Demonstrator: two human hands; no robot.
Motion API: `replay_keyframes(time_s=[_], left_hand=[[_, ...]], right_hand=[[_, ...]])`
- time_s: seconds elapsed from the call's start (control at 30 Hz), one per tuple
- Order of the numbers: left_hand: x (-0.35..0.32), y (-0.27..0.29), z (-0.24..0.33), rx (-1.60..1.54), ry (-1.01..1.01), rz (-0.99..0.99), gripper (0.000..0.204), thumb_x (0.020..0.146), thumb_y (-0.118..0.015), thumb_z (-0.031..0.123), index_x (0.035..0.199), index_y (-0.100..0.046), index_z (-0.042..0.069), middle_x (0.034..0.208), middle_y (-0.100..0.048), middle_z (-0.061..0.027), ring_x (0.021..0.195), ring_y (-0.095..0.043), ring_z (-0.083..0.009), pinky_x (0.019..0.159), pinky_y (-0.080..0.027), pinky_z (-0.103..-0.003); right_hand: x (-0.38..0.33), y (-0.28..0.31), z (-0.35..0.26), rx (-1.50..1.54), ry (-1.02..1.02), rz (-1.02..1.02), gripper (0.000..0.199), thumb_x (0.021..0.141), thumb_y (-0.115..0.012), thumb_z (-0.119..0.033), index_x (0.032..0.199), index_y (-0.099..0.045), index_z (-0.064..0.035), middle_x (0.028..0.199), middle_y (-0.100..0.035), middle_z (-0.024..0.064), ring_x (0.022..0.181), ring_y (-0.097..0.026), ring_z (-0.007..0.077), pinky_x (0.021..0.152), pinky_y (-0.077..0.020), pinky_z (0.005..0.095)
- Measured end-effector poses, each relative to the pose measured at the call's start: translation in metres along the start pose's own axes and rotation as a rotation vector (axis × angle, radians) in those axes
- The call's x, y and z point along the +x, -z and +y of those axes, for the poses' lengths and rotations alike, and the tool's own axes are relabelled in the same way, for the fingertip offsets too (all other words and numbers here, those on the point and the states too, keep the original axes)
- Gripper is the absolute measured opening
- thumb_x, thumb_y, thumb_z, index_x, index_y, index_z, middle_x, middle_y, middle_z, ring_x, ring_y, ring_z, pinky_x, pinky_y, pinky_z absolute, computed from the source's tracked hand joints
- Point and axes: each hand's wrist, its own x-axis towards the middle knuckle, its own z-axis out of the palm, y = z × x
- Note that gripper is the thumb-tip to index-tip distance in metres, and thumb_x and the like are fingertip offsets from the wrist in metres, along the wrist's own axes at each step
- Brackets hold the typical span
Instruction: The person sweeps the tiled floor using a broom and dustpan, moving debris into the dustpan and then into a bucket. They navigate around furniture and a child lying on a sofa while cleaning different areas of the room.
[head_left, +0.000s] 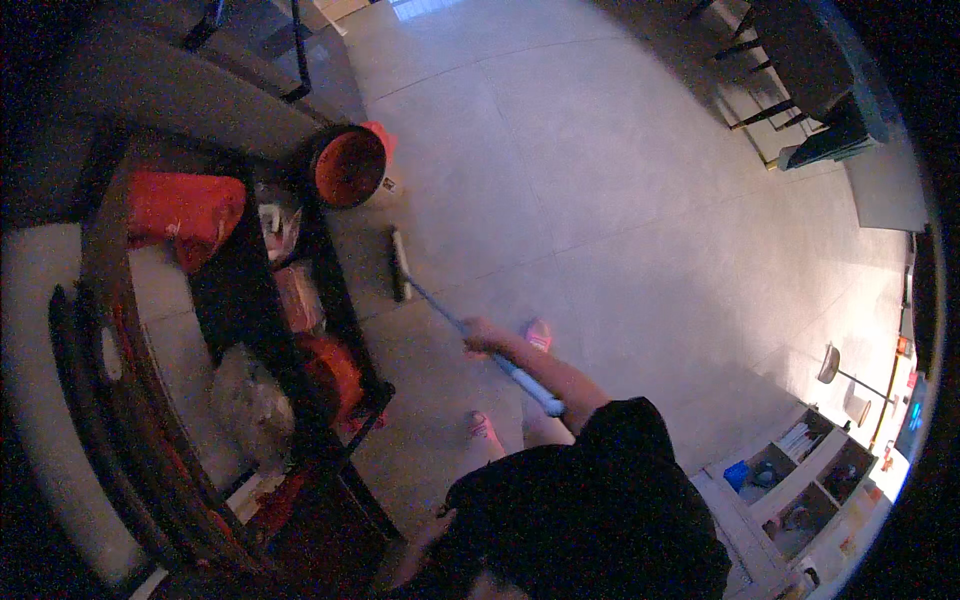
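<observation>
My right hand (482,336) is closed around the blue handle (520,378) of a long floor brush, arm stretched forward over the tiled floor (620,180). The pale brush head (400,262) rests on the tiles ahead, close to a red bucket (348,165). The handle's near end reaches back to my black shirt. My left hand (437,520) hangs low beside my body next to the dark rack, dim and blurred, with nothing visibly in it. Both feet wear pink slippers (483,426), one on each side of the handle.
A dark shelf rack (330,300) holding red bags (185,210) and wrapped bundles stands along the left. Dark chairs and a table (800,60) are at the far right. An open cabinet (800,470) with small items is at the lower right.
</observation>
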Motion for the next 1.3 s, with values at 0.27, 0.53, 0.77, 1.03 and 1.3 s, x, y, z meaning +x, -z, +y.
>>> replay_keyframes(time_s=[0.27,0.53,0.77,1.03,1.3], left_hand=[[-0.037,-0.014,0.192,0.515,-0.219,0.185,0.087,0.065,-0.061,0.045,0.125,-0.016,0.000,0.119,-0.029,-0.0281,0.107,-0.034,-0.0411,0.089,-0.030,-0.044],[-0.033,0.021,0.377,0.796,-0.296,0.355,0.080,0.065,-0.057,0.050,0.122,-0.028,0.002,0.116,-0.036,-0.0232,0.107,-0.036,-0.0358,0.089,-0.030,-0.042],[0.060,0.089,0.390,0.699,-0.480,0.416,0.066,0.071,-0.052,0.047,0.116,-0.037,0.002,0.116,-0.040,-0.0184,0.108,-0.038,-0.0322,0.090,-0.030,-0.040],[0.066,0.131,0.394,0.568,-0.401,0.298,0.058,0.074,-0.051,0.043,0.112,-0.042,0.000,0.115,-0.041,-0.0201,0.107,-0.039,-0.0330,0.090,-0.031,-0.040],[0.064,0.143,0.426,0.583,-0.363,0.277,0.057,0.073,-0.052,0.040,0.109,-0.043,-0.003,0.109,-0.045,-0.0206,0.101,-0.042,-0.0343,0.086,-0.034,-0.039]], right_hand=[[-0.188,0.178,0.108,0.670,-0.356,0.404,0.049,0.074,-0.048,-0.002,0.121,-0.036,-0.0121,0.054,-0.046,0.0023,0.037,-0.039,0.0074,0.032,-0.0323,0.0209],[-0.188,0.252,-0.001,0.590,-0.218,0.434,0.055,0.072,-0.055,-0.004,0.122,-0.034,-0.0119,0.051,-0.041,0.0015,0.038,-0.038,0.0093,0.031,-0.0306,0.0236],[0.021,0.262,-0.158,0.431,0.014,0.136,0.054,0.073,-0.053,-0.011,0.123,-0.033,-0.0114,0.055,-0.045,0.0029,0.041,-0.042,0.0116,0.036,-0.0351,0.0243],[0.122,0.259,-0.188,0.271,-0.044,0.089,0.044,0.074,-0.050,-0.009,0.116,-0.039,-0.0049,0.051,-0.043,0.0030,0.040,-0.042,0.0108,0.036,-0.0356,0.0262],[-0.092,0.303,-0.090,0.743,-0.406,0.540,0.049,0.075,-0.047,-0.002,0.121,-0.036,-0.0113,0.049,-0.040,0.0009,0.035,-0.037,0.0076,0.031,-0.0318,0.0214]])
